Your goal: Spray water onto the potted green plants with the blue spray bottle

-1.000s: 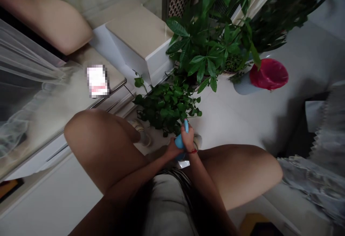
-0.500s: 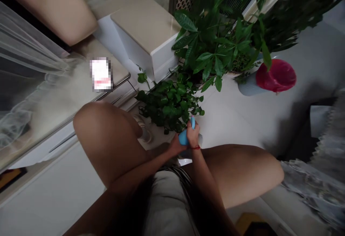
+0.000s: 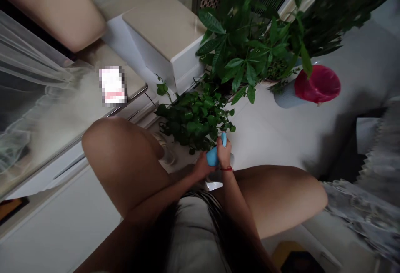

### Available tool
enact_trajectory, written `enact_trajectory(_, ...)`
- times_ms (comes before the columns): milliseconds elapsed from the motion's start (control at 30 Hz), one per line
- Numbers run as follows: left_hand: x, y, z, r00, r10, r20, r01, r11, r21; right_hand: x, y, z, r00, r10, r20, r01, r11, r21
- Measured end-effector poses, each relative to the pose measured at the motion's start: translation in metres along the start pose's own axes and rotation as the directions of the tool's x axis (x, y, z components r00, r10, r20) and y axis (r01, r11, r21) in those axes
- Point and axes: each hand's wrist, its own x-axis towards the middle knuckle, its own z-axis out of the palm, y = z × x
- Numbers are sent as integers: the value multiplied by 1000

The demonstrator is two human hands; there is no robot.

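Note:
Low in front of me, between my knees, I hold a light-blue spray bottle (image 3: 212,157). My right hand (image 3: 223,152), with a red string bracelet (image 3: 226,169) at the wrist, is wrapped round its neck by the blue trigger head. Against the bottle's left side, my left hand (image 3: 202,164) is closed round its body. The nozzle end points toward a leafy green potted plant (image 3: 196,119) just beyond my hands. Its leaves hide the pot.
Behind stands a taller broad-leaved plant (image 3: 243,56). A grey-blue bin (image 3: 284,95) with a red bag (image 3: 318,83) is on the tiled floor to the right. At left are a beige-topped cabinet (image 3: 165,23) and a counter (image 3: 62,119) with lace cloth; another person's arm or leg (image 3: 62,15) reaches in above.
The view has shifted slightly, so the surroundings sit a little further left. Both hands keep their hold on the spray bottle, almost unmoved.

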Motion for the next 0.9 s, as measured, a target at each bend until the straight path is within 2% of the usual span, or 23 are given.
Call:
enact_trajectory(133,-3,1,2,999,-53,-13,52,997,-60,0,-9,0,997,73,9,-73,997,13)
enact_trajectory(300,-2,2,-1,998,-34,-57,33,999,-26,2,-15,2,998,53,44,-54,998,34)
enact_trajectory(467,0,2,-6,1000,-29,-9,29,999,42,4,-22,5,997,60,57,-62,997,45)
enact_trajectory(667,-5,11,-12,998,-59,-24,59,998,25,7,-31,9,993,15,118,-17,1000,21)
enact_trajectory(900,-10,19,-16,992,-123,-21,122,991,-49,9,-36,20,990,12,138,-10,1000,-12)
